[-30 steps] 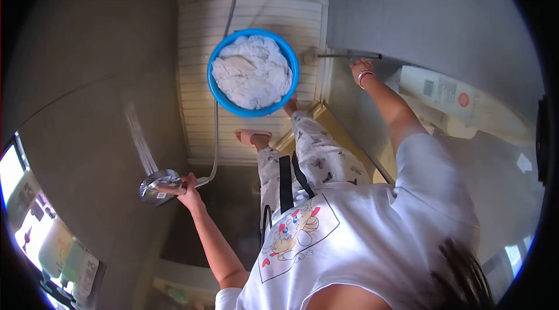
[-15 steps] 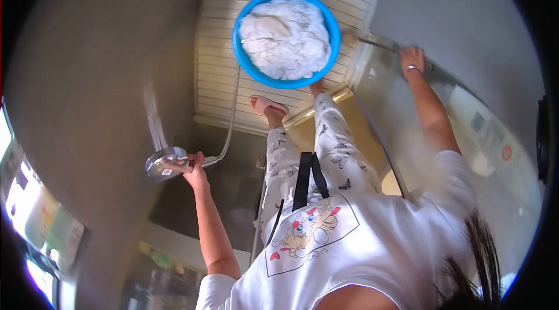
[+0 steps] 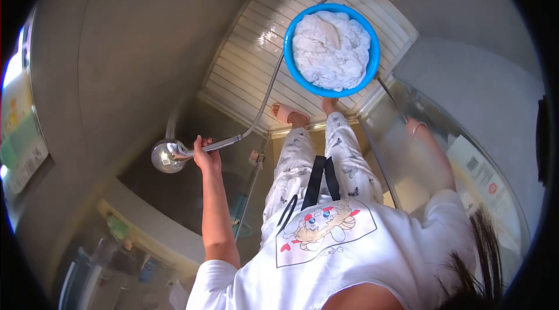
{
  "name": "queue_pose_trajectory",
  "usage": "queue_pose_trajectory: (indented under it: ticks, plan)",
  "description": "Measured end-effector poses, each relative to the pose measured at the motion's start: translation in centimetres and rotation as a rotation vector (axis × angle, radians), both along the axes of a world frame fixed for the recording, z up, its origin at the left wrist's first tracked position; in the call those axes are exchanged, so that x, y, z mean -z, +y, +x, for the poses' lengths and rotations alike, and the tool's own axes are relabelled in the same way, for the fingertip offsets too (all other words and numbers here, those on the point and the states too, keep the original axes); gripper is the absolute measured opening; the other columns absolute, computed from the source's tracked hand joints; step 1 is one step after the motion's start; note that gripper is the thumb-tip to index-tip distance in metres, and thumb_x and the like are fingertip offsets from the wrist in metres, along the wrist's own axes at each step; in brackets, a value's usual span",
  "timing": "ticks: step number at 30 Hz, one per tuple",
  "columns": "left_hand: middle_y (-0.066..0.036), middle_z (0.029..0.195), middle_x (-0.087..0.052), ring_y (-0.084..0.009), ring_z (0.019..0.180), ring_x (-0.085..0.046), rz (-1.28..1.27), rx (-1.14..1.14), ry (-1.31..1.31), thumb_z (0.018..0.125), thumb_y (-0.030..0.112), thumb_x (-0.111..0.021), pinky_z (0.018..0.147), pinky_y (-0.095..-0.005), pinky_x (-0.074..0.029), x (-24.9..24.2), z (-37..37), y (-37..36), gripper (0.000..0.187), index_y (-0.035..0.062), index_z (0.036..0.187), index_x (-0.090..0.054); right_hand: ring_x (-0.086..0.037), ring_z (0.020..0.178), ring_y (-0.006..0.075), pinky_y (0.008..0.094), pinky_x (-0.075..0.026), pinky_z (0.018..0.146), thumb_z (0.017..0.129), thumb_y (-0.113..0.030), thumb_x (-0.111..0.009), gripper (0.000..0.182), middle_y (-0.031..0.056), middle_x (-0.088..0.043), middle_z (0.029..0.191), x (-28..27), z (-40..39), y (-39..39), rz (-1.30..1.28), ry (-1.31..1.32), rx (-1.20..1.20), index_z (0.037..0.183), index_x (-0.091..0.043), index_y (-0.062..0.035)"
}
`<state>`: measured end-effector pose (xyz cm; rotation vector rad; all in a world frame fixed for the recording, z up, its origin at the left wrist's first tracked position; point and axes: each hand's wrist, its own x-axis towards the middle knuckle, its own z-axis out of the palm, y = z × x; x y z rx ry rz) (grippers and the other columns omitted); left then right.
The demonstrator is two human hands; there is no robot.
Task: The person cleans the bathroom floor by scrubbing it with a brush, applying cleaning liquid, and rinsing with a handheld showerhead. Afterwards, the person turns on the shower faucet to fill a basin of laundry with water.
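My left hand (image 3: 207,155) is closed around the handle of a chrome shower head (image 3: 169,156), held out to the left. A pale streak of water leaves it toward the wall. Its grey hose (image 3: 269,91) runs up behind a round blue basin (image 3: 289,71), heaped with wet-looking white cloth (image 3: 332,48). The basin stands on the slatted floor just beyond my feet. My right hand (image 3: 415,127), a bracelet at its wrist, is at the edge of the glass door (image 3: 389,145); its fingers are blurred and partly hidden.
One foot in a pink slipper (image 3: 289,113) is on the white slatted floor (image 3: 241,62), beside the raised threshold. Grey walls (image 3: 151,30) rise on both sides. Bottles and packages (image 3: 26,152) stand at far left, and a white labelled package (image 3: 480,167) shows at right.
The view has turned, so the basin sits further right. The shower head's spray looks fainter. My right hand has moved lower along the glass door's edge.
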<state>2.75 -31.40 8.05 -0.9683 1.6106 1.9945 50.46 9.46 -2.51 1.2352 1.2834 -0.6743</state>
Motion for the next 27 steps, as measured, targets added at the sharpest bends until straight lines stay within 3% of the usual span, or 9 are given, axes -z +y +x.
queue_pose_trajectory:
  ticks: [3,5,8,10,14,17,18,20,27]
  plan:
    - [-0.001,0.051,-0.035,-0.0140,0.055,-0.039,0.128,-0.054,0.019,0.072,0.009,-0.052,0.063,-0.0286,-0.036,1.4,-1.7,-1.8,0.019,0.0094,0.059,-0.037,-0.054,0.074,0.0274,0.0358,-0.045,0.058,0.075,-0.019,-0.043,0.049,0.0173,-0.054,0.086,-4.5,-1.2,-3.7,0.139,0.155,0.170,0.120,-0.025,-0.0076]
    - [-0.001,0.050,-0.035,-0.0146,0.054,-0.039,0.204,-0.178,-0.008,0.072,0.009,-0.051,0.060,-0.0279,-0.036,0.9,-2.9,-2.0,0.020,0.0095,0.058,-0.036,-0.053,0.081,0.0293,0.0351,-0.043,0.069,0.074,-0.020,-0.048,0.050,0.0181,-0.052,0.091,-2.1,3.0,-5.7,0.249,0.272,-0.236,0.118,-0.029,-0.0079]
    - [-0.001,0.049,-0.035,-0.0156,0.052,-0.039,0.333,-0.340,-0.033,0.072,0.010,-0.048,0.057,-0.0291,-0.036,0.8,-4.4,-3.7,0.021,0.0103,0.056,-0.035,-0.050,0.087,0.0310,0.0347,-0.039,0.077,0.071,-0.020,-0.050,0.048,0.0176,-0.051,0.095,-16.3,-14.1,-9.3,0.081,0.133,-0.499,0.114,-0.035,-0.0079]
    - [-0.001,0.048,-0.035,-0.0160,0.052,-0.040,0.444,-0.405,-0.027,0.073,0.012,-0.046,0.057,-0.0294,-0.037,0.2,-4.9,-4.9,0.022,0.0106,0.055,-0.033,-0.050,0.086,0.0316,0.0352,-0.039,0.076,0.070,-0.021,-0.051,0.044,0.0177,-0.051,0.094,-9.6,-7.9,-10.4,0.129,0.377,-0.423,0.110,-0.040,-0.0069]
    - [0.000,0.047,-0.034,-0.0160,0.052,-0.039,0.532,-0.553,-0.047,0.072,0.016,-0.044,0.060,-0.0342,-0.036,-2.1,-5.8,-6.3,0.024,0.0129,0.051,-0.031,-0.053,0.081,0.0295,0.0354,-0.041,0.072,0.070,-0.021,-0.051,0.039,0.0170,-0.054,0.088,-12.6,-17.9,-14.0,-0.054,0.454,-0.412,0.106,-0.045,-0.0091]
    - [0.002,0.045,-0.032,-0.0151,0.054,-0.039,0.547,-0.617,-0.066,0.071,0.018,-0.044,0.065,-0.0413,-0.033,-3.0,-6.0,-7.7,0.025,0.0144,0.050,-0.030,-0.052,0.077,0.0323,0.0376,-0.040,0.069,0.070,-0.024,-0.049,0.038,0.0181,-0.054,0.083,-6.6,-21.6,-17.7,-0.112,0.739,-0.534,0.106,-0.046,-0.0111]
    - [0.002,0.045,-0.032,-0.0150,0.054,-0.039,0.533,-0.630,-0.066,0.071,0.018,-0.043,0.066,-0.0422,-0.033,-3.4,-6.0,-7.8,0.025,0.0144,0.050,-0.030,-0.052,0.077,0.0331,0.0383,-0.040,0.069,0.071,-0.023,-0.048,0.038,0.0188,-0.054,0.083,-7.8,-25.8,-19.4,-0.142,0.727,-0.616,0.106,-0.045,-0.0093]
    - [0.003,0.045,-0.031,-0.0148,0.055,-0.039,0.557,-0.647,-0.078,0.071,0.018,-0.043,0.070,-0.0453,-0.030,-3.3,-5.8,-8.4,0.025,0.0148,0.049,-0.030,-0.052,0.078,0.0324,0.0385,-0.040,0.069,0.072,-0.021,-0.045,0.033,0.0184,-0.054,0.084,-1.7,-28.5,-22.5,-0.087,0.926,-0.560,0.100,-0.046,-0.0043]
    - [0.003,0.046,-0.031,-0.0137,0.060,-0.039,0.560,-0.537,-0.129,0.070,0.019,-0.043,0.080,-0.0474,-0.023,-3.1,-5.1,-6.9,0.027,0.0154,0.048,-0.029,-0.056,0.077,0.0245,0.0358,-0.045,0.063,0.071,-0.016,-0.049,0.031,0.0145,-0.057,0.085,10.3,-42.8,-31.0,-0.172,0.633,-0.456,0.099,-0.049,-0.0057]
